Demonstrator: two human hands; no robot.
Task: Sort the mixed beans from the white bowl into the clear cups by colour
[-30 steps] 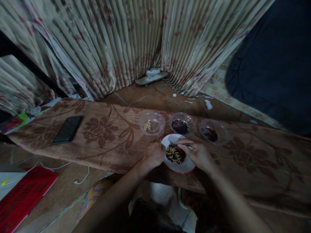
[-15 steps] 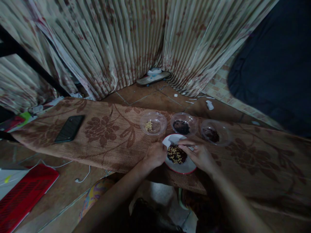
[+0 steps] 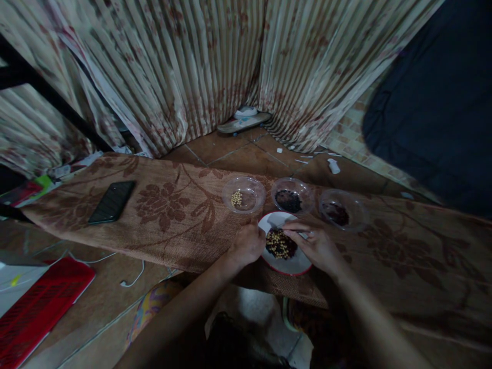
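Note:
A white plate (image 3: 286,265) with a red rim holds a mixed heap of pale yellow beans (image 3: 282,245) and dark beans. My left hand (image 3: 249,243) is closed at the plate's left rim, its thumb side against the edge. Over the right part of the plate, my right hand (image 3: 313,243) pinches a thin metal utensil (image 3: 303,230), its kind hard to make out in the dim light. Behind the plate stand three clear plastic bowls: one with yellow beans (image 3: 236,199), one with black beans (image 3: 292,201), one with dark red beans (image 3: 340,215).
A brown flower-patterned cloth (image 3: 180,225) covers the long narrow table. On its left lies a dark phone (image 3: 112,202). A red crate-like object (image 3: 46,302) and a white cable are on the floor at left. Striped curtains (image 3: 215,66) hang behind, near a shoe (image 3: 244,123).
Both hands keep nearly the same place at the plate. The whole view has shifted very slightly; nothing has visibly been picked up or let go.

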